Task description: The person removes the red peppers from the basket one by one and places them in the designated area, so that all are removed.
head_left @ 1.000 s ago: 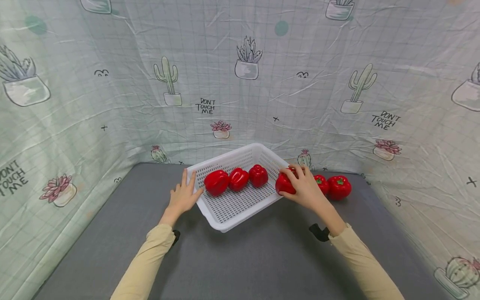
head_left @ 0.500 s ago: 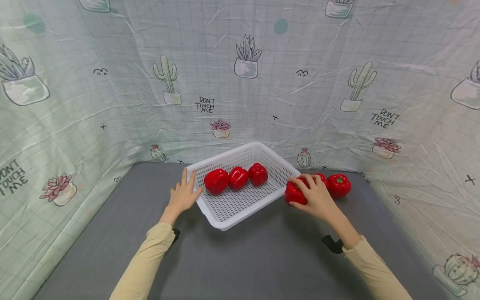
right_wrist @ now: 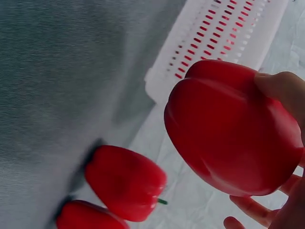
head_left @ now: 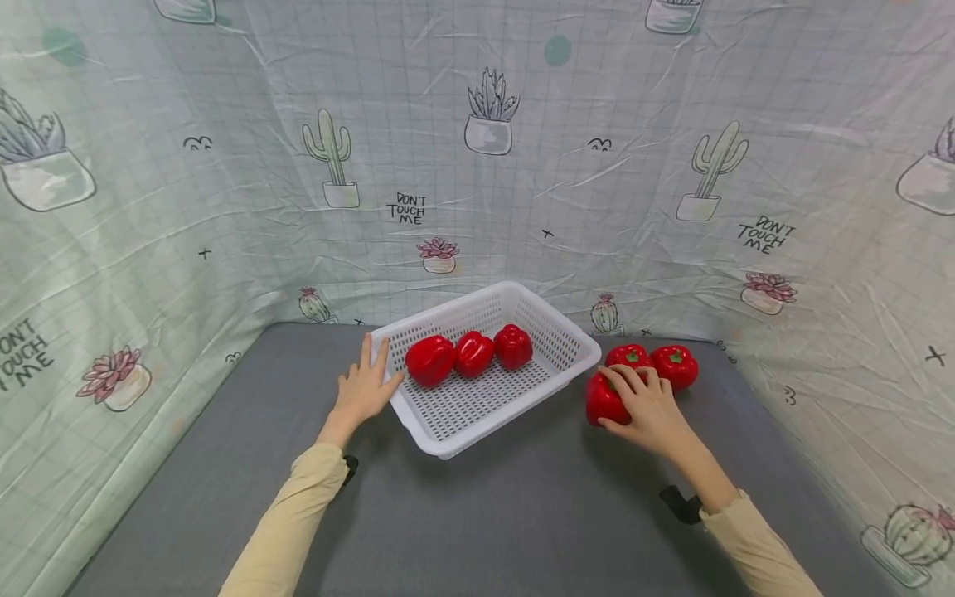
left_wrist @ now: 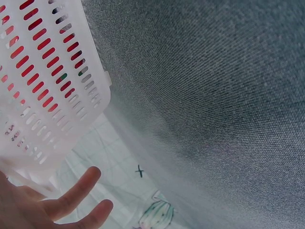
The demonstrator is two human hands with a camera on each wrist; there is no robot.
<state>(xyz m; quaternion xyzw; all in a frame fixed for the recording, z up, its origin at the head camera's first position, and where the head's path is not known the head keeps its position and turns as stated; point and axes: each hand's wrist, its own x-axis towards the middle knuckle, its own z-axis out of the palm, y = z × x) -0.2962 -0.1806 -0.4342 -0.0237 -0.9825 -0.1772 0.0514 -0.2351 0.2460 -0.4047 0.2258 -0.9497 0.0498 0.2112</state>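
Observation:
My right hand point(head_left: 651, 414) grips a red bell pepper point(head_left: 603, 401) just right of the basket; the right wrist view shows this pepper lifted off the table. My left hand point(head_left: 361, 392) rests on the left end of a white perforated plastic basket point(head_left: 509, 406), its fingers straight and spread, thumb at the rim. Inside the basket, three red bell peppers lie in a row: a left one point(head_left: 430, 361), a middle one point(head_left: 474, 355) and a right one point(head_left: 513, 347). Behind the right hand, two more sit on the table, a nearer pepper point(head_left: 628, 355) and one farther right point(head_left: 675, 367).
A grey cloth-like surface point(head_left: 477, 531) covers the table. Pale fabric point(head_left: 522, 191) printed with potted plants hangs behind and along both sides. Each wrist wears a black band, such as the right band point(head_left: 681, 504).
My right hand has carried its pepper away from the basket's right rim, rightward and toward me, uncovering one pepper behind it. The left hand and the basket stay in place.

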